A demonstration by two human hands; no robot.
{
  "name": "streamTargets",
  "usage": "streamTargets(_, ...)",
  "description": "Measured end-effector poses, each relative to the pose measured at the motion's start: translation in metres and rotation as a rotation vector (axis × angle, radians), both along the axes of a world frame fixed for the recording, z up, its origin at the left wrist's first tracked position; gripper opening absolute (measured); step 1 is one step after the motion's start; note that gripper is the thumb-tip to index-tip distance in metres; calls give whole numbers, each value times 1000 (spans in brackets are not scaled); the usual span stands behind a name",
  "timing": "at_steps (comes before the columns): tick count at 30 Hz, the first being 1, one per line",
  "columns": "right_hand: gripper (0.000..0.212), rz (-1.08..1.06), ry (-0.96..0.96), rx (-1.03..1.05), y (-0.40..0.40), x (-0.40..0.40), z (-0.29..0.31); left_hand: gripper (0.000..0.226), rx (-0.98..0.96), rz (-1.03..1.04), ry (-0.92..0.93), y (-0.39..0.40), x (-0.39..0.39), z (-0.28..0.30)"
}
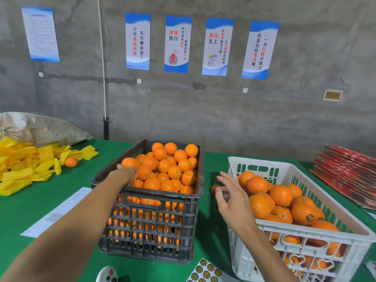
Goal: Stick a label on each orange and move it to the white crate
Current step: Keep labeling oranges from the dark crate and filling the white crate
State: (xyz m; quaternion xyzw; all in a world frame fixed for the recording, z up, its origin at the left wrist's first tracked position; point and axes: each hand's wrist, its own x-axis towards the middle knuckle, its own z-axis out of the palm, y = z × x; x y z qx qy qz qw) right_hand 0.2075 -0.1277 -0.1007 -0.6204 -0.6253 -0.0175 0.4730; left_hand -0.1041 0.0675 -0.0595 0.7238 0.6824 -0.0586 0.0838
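Foam sleeves: a heap of soft yellow net sleeves lies on the green table cover, far left of the black crate, with one loose orange at its right edge and a pale woven sack behind.
Paper: a white printed sheet lies flat just left of the black crate.
Left hand: the left hand reaches over the near-left rim of the black crate, fingers curled down among the oranges heaped inside; whether they grip one cannot be told.
Black crate: rigid slotted plastic, piled above its rim with smooth round fruit.
Label sheet: a sheet of round yellow-and-black stickers lies on the cover in front of the black crate.
Right hand: the right hand hovers between the two crates, fingers spread and loosely bent, holding nothing; a small orange object beyond its fingertips is unclear.
White crate: the white crate, lattice plastic with heart cut-outs, stands right of the black crate, holding larger oranges, one labelled orange showing a round sticker.
Card stack: flat red printed sheets are stacked far right.
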Motion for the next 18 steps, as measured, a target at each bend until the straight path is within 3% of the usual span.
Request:
streamTargets(5, 41, 17, 33, -4, -5, 8, 2, 55, 56, -61, -257, -12, 2, 6)
streamTargets(11, 39, 132, 68, 32, -7, -1, 10, 45, 257, -335, -1020, -65, 42, 34)
streamTargets(15, 37, 161, 84, 106, -19, -14, 15, 42, 429, -464, -1301, -125, 90, 29)
streamTargets(18, 38, 199, 123, 185, -38, -21, 9, 47, 344, -555, -1566, -166, 120, -4)
